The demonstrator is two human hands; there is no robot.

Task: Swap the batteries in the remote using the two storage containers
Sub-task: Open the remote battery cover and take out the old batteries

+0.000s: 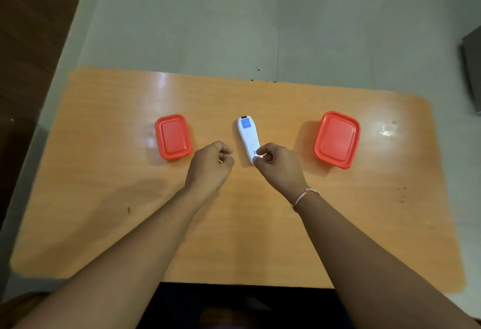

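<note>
A white remote (248, 136) lies back side up on the orange table (260, 224), a blue label near its far end. My right hand (278, 164) pinches the remote's near end between thumb and forefinger. Just left of the remote, my left hand (210, 164) hovers with its fingers curled in and nothing in them. Two lidded red containers stand on either side: the smaller left container (173, 136) and the larger right container (337, 140). Both lids are on, so their contents are hidden.
The table's near edge runs just in front of my body. Grey floor lies beyond the far edge. A dark object (472, 68) stands on the floor at the far right.
</note>
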